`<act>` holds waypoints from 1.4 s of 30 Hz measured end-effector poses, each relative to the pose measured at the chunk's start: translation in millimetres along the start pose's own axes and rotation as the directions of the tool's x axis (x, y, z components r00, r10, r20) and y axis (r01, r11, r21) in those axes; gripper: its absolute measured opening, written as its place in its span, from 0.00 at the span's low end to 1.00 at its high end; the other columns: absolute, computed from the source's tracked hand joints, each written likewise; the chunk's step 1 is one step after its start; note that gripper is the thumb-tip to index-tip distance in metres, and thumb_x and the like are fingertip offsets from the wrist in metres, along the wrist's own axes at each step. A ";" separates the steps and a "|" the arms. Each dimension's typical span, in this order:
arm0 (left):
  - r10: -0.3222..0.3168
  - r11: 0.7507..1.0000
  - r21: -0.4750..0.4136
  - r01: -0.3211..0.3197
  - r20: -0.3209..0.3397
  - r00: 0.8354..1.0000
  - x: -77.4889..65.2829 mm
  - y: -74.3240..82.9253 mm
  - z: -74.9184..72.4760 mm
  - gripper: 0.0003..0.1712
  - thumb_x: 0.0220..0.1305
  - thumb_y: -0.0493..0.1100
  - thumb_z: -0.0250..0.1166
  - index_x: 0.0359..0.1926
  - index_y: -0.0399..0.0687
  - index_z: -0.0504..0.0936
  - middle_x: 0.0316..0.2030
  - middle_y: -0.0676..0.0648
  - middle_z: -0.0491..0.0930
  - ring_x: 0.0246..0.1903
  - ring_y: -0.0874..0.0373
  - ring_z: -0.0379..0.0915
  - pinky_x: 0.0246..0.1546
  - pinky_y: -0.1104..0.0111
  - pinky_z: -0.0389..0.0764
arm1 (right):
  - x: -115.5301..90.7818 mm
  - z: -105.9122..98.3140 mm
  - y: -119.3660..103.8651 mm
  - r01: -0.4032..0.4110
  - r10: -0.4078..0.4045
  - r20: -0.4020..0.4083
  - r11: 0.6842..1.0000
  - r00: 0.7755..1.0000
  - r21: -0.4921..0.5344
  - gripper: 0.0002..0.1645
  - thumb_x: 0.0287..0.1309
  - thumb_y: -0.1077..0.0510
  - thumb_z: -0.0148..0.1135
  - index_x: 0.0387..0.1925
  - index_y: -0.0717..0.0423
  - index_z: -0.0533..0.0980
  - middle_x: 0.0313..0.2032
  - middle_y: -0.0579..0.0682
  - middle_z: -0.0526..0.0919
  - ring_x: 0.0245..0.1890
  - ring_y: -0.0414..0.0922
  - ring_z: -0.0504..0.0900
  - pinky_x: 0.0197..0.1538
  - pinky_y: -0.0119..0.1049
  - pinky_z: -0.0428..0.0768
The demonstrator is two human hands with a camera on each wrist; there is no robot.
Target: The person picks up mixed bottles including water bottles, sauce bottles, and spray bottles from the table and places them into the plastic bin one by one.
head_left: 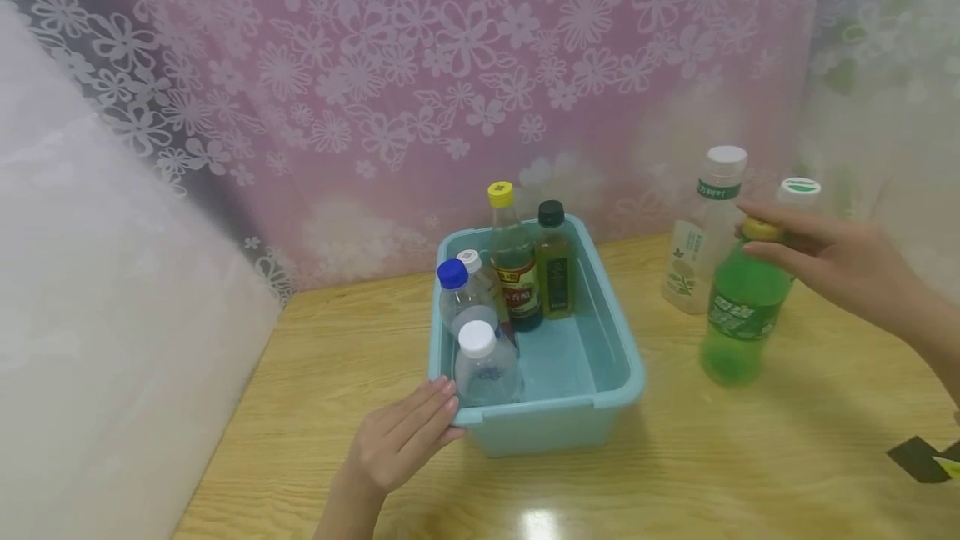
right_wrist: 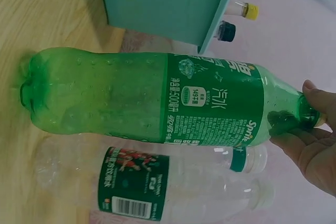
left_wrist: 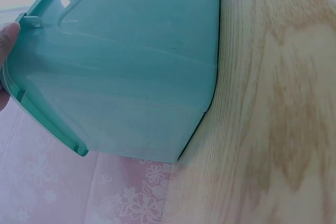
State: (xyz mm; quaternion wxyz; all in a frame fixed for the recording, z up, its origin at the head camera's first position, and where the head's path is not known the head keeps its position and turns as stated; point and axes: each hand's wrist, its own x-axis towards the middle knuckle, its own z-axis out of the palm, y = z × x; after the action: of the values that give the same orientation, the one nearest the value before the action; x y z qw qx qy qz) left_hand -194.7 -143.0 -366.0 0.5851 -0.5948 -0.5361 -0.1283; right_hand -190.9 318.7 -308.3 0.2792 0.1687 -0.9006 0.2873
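Observation:
My right hand grips a green Sprite bottle by its neck, just under the yellow cap. In the right wrist view the thumb and fingers wrap the neck, and the green label faces the camera. With its fingers on the near left corner of the rim, my left hand holds a light blue plastic bin. The thumb lies on that rim in the left wrist view. Inside the bin stand several bottles, among them a yellow-capped sauce bottle and a clear white-capped one.
Behind the Sprite bottle stand a tall clear bottle with a white cap and another white-capped bottle, partly hidden by the hand. A flowered pink curtain hangs behind the wooden table. A dark object shows at the right edge.

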 end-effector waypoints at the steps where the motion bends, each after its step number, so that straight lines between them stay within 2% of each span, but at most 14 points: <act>1: -0.001 1.000 0.000 0.001 0.002 1.000 0.0 0.1 0.1 0.12 0.61 0.41 0.65 0.33 0.32 0.84 0.29 0.39 0.86 0.28 0.52 0.85 0.30 0.70 0.87 | 1.8 -0.2 -1.5 0.020 -0.020 0.000 1.000 1.000 0.004 0.34 0.50 0.69 0.68 0.60 0.49 0.73 0.46 0.13 0.70 0.40 0.10 0.70 0.37 0.05 0.71; 4: -0.001 1.000 0.003 0.001 0.007 1.000 0.4 0.7 0.2 0.12 0.61 0.41 0.65 0.33 0.33 0.84 0.29 0.39 0.86 0.28 0.52 0.85 0.30 0.71 0.87 | 7.7 -1.3 -6.6 0.085 -0.085 -0.016 0.996 0.996 -0.008 0.33 0.49 0.70 0.68 0.59 0.52 0.74 0.44 0.12 0.70 0.40 0.11 0.71 0.35 0.06 0.72; 7: 0.002 1.000 0.011 -0.002 0.009 1.000 0.7 0.4 0.0 0.12 0.61 0.41 0.64 0.33 0.33 0.84 0.29 0.39 0.86 0.28 0.53 0.85 0.31 0.71 0.87 | 13.3 -2.5 -12.8 0.115 -0.115 -0.032 0.993 0.993 -0.001 0.32 0.49 0.71 0.67 0.58 0.52 0.75 0.46 0.13 0.70 0.40 0.11 0.72 0.35 0.07 0.73; 13: 0.002 1.000 0.011 -0.002 0.004 1.000 0.6 0.1 -0.1 0.12 0.61 0.41 0.64 0.33 0.33 0.84 0.29 0.39 0.86 0.28 0.53 0.85 0.30 0.71 0.87 | 24.3 -6.4 -26.6 0.119 -0.117 -0.064 0.993 0.991 0.025 0.32 0.48 0.72 0.68 0.57 0.53 0.76 0.44 0.13 0.72 0.38 0.13 0.74 0.35 0.07 0.73; 17: -0.002 1.000 0.003 0.002 0.005 1.000 0.4 0.5 0.3 0.12 0.61 0.41 0.64 0.33 0.33 0.84 0.29 0.39 0.86 0.28 0.52 0.85 0.30 0.71 0.87 | 32.6 -9.9 -34.1 0.157 -0.153 -0.079 0.987 0.985 0.039 0.33 0.47 0.74 0.67 0.57 0.55 0.76 0.46 0.15 0.73 0.40 0.14 0.75 0.35 0.07 0.73; 23: -0.006 1.000 0.009 0.005 0.010 1.000 -0.3 1.4 0.4 0.13 0.62 0.42 0.64 0.33 0.33 0.84 0.29 0.39 0.86 0.28 0.53 0.85 0.30 0.71 0.87 | 45.0 -17.1 -46.9 0.162 -0.158 -0.072 0.986 0.985 0.047 0.33 0.50 0.73 0.66 0.59 0.53 0.74 0.47 0.16 0.73 0.42 0.15 0.75 0.40 0.06 0.72; 29: 0.001 1.000 0.012 0.000 -0.003 1.000 -0.9 0.1 1.2 0.13 0.61 0.42 0.64 0.34 0.32 0.84 0.29 0.39 0.86 0.28 0.53 0.85 0.29 0.71 0.87 | 57.7 -20.1 -60.2 0.184 -0.175 -0.082 0.975 0.981 0.123 0.34 0.49 0.77 0.64 0.59 0.55 0.74 0.47 0.24 0.79 0.43 0.20 0.78 0.45 0.10 0.75; 34: -0.006 1.000 0.004 0.006 0.007 1.000 -0.3 0.7 1.2 0.13 0.62 0.42 0.64 0.33 0.33 0.84 0.29 0.39 0.86 0.28 0.52 0.85 0.29 0.71 0.87 | 69.3 -19.6 -70.3 0.263 -0.245 -0.128 0.952 0.961 0.158 0.33 0.46 0.80 0.64 0.56 0.61 0.75 0.45 0.29 0.81 0.44 0.23 0.80 0.45 0.12 0.77; 37: -0.009 1.000 0.004 0.009 0.016 1.000 0.0 1.2 0.9 0.13 0.62 0.42 0.64 0.33 0.33 0.84 0.29 0.39 0.86 0.28 0.52 0.85 0.30 0.71 0.87 | 77.3 -19.0 -75.9 0.339 -0.309 -0.169 0.920 0.936 0.194 0.30 0.45 0.80 0.64 0.54 0.66 0.75 0.45 0.33 0.83 0.44 0.27 0.81 0.45 0.14 0.79; 42: 0.009 1.000 0.018 -0.009 -0.003 1.000 0.4 0.0 1.6 0.13 0.61 0.42 0.64 0.33 0.32 0.84 0.29 0.39 0.86 0.28 0.53 0.85 0.29 0.72 0.87 | 88.0 -16.5 -83.8 0.482 -0.426 -0.233 0.819 0.874 0.312 0.24 0.51 0.70 0.66 0.51 0.73 0.74 0.46 0.43 0.84 0.46 0.34 0.83 0.47 0.18 0.80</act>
State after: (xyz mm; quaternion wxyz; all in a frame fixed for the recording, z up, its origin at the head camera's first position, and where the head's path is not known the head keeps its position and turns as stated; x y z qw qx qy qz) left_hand -195.3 -141.4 -366.1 0.5917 -0.5917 -0.5337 -0.1221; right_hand -214.5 250.9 -208.9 0.3719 0.4048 -0.7417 0.3845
